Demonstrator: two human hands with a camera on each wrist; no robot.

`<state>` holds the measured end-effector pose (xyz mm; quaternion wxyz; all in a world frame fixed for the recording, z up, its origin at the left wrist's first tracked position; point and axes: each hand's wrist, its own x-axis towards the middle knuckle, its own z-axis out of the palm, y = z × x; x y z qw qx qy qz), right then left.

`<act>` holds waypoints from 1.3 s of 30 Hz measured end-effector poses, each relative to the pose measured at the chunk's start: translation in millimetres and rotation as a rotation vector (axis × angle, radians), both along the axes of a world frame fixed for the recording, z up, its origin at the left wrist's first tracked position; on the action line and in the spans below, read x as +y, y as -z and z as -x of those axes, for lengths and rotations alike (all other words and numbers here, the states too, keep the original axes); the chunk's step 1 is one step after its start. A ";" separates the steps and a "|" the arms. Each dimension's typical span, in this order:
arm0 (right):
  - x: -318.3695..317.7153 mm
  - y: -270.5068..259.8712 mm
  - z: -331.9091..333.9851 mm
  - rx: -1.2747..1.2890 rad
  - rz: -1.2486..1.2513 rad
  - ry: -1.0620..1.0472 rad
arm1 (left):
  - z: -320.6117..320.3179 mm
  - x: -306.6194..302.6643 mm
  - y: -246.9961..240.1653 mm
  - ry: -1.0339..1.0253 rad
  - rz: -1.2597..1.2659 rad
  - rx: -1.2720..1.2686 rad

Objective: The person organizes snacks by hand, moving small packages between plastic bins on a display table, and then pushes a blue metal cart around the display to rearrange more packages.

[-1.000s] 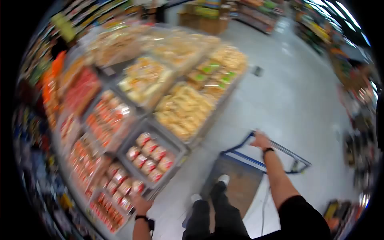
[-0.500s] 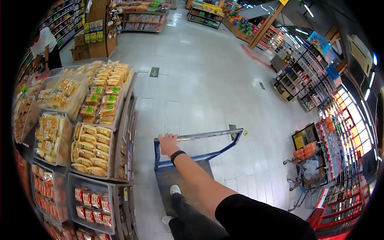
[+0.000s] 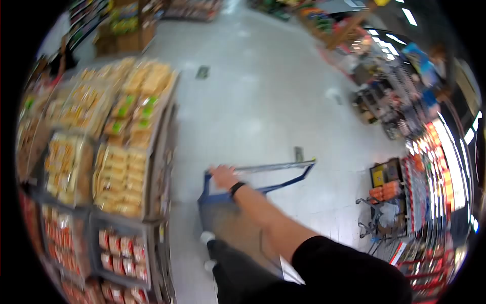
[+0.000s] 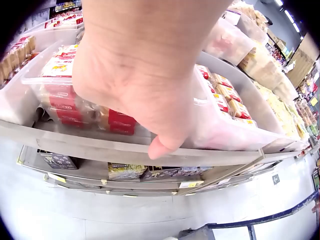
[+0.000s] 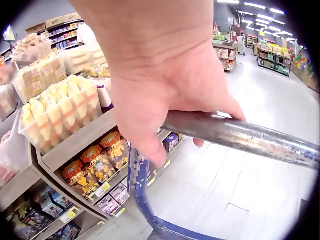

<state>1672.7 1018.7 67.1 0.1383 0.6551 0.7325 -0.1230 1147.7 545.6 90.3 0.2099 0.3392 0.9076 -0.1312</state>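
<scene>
In the head view my right hand [image 3: 224,178] grips the left end of a blue-framed cart's bar [image 3: 278,165]. Close up in the right wrist view, that hand [image 5: 170,85] wraps its fingers over the worn metal bar [image 5: 260,142], thumb on the near side. The head view does not show my left hand. In the left wrist view it [image 4: 137,87] is beside the front of clear bins [image 4: 232,135] of red-and-white packs [image 4: 65,102]. Its thumb points down over the grey shelf edge [image 4: 100,145]; the other fingers are hidden.
Bread bins [image 3: 119,180] line the left side, above lower shelves with snack bags [image 5: 97,162]. Pale floor [image 3: 253,111] stretches ahead. Parked carts [image 3: 387,218] and racks [image 3: 395,111] stand at the right. A person [image 3: 62,60] is at the upper left.
The head view has swung, shifting the bread bins left. My left hand, seen by the bins a second ago, has left that view. My right hand keeps its grip on the bar.
</scene>
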 end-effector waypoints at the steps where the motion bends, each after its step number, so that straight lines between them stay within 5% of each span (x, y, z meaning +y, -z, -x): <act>1: 5.5 33.9 -16.6 0.035 -0.068 -0.040 | 5.7 -16.3 6.1 0.012 -0.035 -0.034; 2: 9.8 -10.0 -17.1 0.107 0.109 -0.056 | 6.3 -23.9 6.7 0.020 -0.089 -0.069; 3: 23.1 49.1 -47.7 0.412 -0.059 -0.210 | 9.1 -34.6 15.3 0.022 -0.118 -0.100; 4: 42.4 31.8 -33.8 0.104 0.187 -0.246 | 4.4 -32.3 18.1 0.014 -0.091 -0.108; 5: 50.9 22.0 -24.0 0.036 0.181 -0.266 | 0.4 -12.4 2.6 0.131 0.189 -0.109; 9: 65.1 14.5 -10.5 0.111 0.291 -0.132 | 4.0 -15.0 21.3 -0.273 0.253 -0.207; 15: 82.2 -22.3 -13.1 0.238 0.495 0.042 | -1.6 -19.5 30.6 -0.413 0.271 -0.240; 16: 85.3 -8.6 -24.4 0.216 0.344 -0.104 | -2.9 -17.9 29.9 -0.416 0.271 -0.232; 27: 131.5 6.6 -71.6 0.242 0.309 -0.093 | -11.8 0.3 16.6 -0.485 0.327 -0.212; 30: 138.0 5.3 -73.6 0.230 0.277 -0.087 | -13.5 -12.7 26.6 -0.415 0.240 -0.098; 35: 153.9 -0.6 -81.3 0.227 0.343 0.009 | 10.4 -72.4 80.6 0.057 -0.104 0.023; 39: 164.9 0.1 -90.2 0.224 0.336 0.024 | 10.6 -58.9 67.0 -0.073 0.035 -0.092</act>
